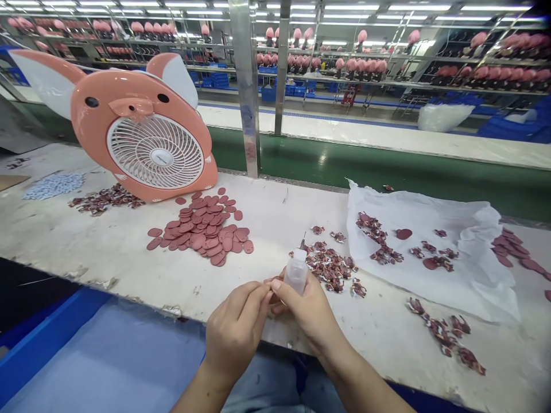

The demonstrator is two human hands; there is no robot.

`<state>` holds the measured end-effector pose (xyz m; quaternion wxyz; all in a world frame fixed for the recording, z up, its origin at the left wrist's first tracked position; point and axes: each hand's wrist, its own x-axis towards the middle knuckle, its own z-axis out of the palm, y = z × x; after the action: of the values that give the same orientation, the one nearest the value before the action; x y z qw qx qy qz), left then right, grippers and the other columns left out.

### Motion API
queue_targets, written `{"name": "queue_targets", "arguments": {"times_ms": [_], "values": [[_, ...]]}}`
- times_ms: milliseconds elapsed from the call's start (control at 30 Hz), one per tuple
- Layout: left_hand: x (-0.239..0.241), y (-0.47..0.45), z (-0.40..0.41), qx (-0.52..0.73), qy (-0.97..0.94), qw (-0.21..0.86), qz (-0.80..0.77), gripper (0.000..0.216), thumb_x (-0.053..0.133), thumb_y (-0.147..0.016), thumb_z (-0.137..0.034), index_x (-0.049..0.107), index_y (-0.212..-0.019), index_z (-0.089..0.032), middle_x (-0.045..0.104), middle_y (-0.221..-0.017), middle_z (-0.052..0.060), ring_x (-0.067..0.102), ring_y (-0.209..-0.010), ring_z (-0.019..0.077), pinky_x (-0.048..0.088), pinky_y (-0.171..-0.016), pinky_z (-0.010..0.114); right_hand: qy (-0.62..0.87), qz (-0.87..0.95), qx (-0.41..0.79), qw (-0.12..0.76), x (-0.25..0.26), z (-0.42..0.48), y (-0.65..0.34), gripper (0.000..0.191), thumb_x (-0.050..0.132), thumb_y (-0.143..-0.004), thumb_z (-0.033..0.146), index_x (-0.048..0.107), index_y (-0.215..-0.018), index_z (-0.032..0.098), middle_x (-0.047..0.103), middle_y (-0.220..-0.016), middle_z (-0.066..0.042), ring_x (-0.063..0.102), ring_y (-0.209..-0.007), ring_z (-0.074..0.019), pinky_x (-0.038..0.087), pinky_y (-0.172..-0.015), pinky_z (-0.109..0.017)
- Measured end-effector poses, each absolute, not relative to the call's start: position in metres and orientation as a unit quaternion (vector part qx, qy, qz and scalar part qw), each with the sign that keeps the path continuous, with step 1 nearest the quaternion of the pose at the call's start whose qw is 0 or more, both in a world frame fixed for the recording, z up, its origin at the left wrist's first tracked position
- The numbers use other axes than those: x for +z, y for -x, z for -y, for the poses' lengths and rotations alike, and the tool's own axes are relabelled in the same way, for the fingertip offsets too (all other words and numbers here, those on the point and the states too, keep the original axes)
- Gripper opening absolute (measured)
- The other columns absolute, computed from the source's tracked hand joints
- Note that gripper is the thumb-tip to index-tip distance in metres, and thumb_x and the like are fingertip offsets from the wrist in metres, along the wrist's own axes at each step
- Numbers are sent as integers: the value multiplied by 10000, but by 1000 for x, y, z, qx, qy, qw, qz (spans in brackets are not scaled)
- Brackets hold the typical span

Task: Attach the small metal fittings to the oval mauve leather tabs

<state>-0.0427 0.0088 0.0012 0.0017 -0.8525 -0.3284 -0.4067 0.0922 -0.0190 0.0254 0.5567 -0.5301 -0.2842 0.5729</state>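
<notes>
My right hand (312,310) is closed around a small translucent squeeze bottle (297,273) with a white cap and a thin needle tip (303,241) pointing up. My left hand (236,327) meets it over the table's front edge. Its thumb and fingers pinch a small dark red piece (275,296), mostly hidden by the fingers; the right thumb also touches there. Just beyond the bottle lies a heap of small brown-red pieces with pale bits (331,267). Left of the hands is a pile of flat dark red ovals (206,226).
A pig-shaped orange fan (144,135) stands at the back left, near light blue pieces (55,186) and more brown-red pieces (107,199). A white plastic sheet (465,284) with scattered pieces lies right. A metal post (249,86) rises behind. A blue bin (55,344) sits below left.
</notes>
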Motion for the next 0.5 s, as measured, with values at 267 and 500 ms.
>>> {"name": "queue_targets", "arguments": {"times_ms": [267,500], "values": [[3,65,-17,-433,680,-283,520,193,489,-928,-329,624,-880,-199,620,-894,19,583,-695,104,484,-604,204,594,347,504,522,13,7,-89,366,673,-722,400,520,-944,153,624,-914,-59,631,-782,-191,535,-662,-298],[12,65,0,-385,474,-582,537,398,557,-820,-578,582,-851,-182,499,-515,-28,459,-478,106,398,-465,198,639,423,362,531,23,18,-101,329,677,-778,400,567,-1018,206,622,-1046,-43,592,-890,-186,462,-837,-314]]}}
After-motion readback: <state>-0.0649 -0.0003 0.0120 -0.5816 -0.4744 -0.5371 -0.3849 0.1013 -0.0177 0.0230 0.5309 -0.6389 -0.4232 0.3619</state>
